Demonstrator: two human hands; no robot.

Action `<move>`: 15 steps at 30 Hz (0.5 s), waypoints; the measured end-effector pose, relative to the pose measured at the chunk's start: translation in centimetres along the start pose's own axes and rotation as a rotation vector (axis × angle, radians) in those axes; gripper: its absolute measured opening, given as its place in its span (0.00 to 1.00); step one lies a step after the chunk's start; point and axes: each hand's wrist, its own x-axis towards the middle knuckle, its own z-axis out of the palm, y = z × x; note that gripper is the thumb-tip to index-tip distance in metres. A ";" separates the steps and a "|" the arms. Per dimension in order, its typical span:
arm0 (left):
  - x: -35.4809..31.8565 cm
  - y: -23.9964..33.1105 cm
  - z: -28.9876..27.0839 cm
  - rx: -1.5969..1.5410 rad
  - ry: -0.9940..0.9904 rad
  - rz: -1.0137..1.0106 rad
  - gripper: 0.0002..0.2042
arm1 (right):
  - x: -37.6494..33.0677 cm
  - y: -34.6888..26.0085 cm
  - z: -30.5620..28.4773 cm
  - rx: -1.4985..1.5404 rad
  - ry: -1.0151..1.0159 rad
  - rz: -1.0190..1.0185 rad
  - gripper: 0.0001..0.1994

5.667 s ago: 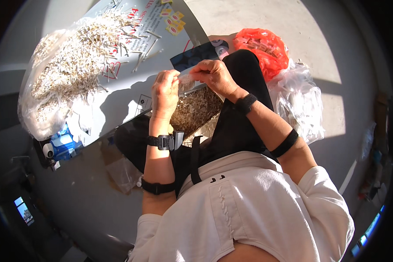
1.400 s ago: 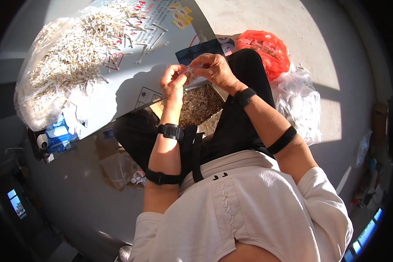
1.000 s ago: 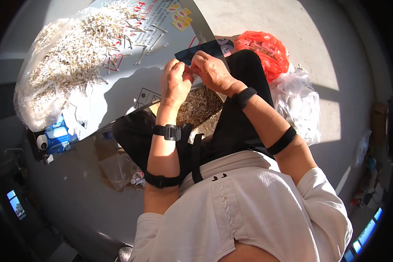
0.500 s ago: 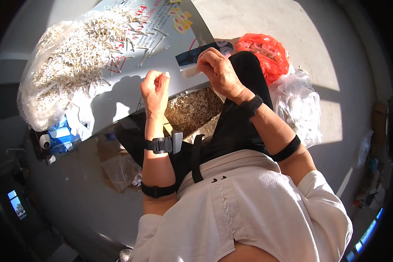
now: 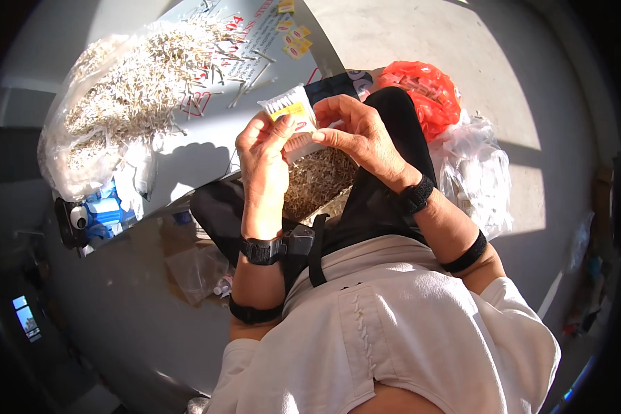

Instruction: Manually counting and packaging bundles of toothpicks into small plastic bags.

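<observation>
A small clear plastic packet (image 5: 290, 110) is held up over my lap, with a yellow label and a row of thin white-and-grey sticks inside. My left hand (image 5: 262, 152) pinches its lower left part between thumb and fingers. At its right edge, my right hand (image 5: 355, 131) has thumb and fingers closed on the plastic, the fingers curled above. Below the hands, between my knees, a box of short pale sticks (image 5: 317, 183) is partly covered by them. On the grey table (image 5: 207, 155) at the left lies a large heap of similar sticks (image 5: 131, 96).
Small yellow labels (image 5: 297, 45) lie at the table's far side, near loose sticks. Clear plastic film surrounds the heap, with a blue-and-black object (image 5: 93, 217) at the table's near left corner. Right of my knee are a red plastic bag (image 5: 424, 90) and clear bags (image 5: 476, 172).
My hands have come closer together, and the yellow-labelled packet now shows between them. My left hand moved right and slightly down; the right hand shifted a little right and down.
</observation>
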 end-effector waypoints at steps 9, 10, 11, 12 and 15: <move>-1.5 3.2 0.9 0.415 -0.291 0.346 0.23 | -0.1 -0.3 0.0 -0.068 -0.089 -0.262 0.12; -1.5 3.8 1.2 0.481 -0.301 0.429 0.24 | 0.0 -0.3 0.0 -0.078 -0.084 -0.289 0.13; -1.6 4.1 1.3 0.482 -0.301 0.429 0.24 | -0.1 -0.5 0.1 -0.077 -0.084 -0.290 0.13; -1.7 4.4 1.3 0.515 -0.311 0.450 0.23 | -0.2 -0.9 0.1 -0.061 -0.084 -0.275 0.13; -1.7 4.3 1.5 0.514 -0.313 0.497 0.22 | -0.2 -1.2 0.2 -0.031 -0.091 -0.260 0.14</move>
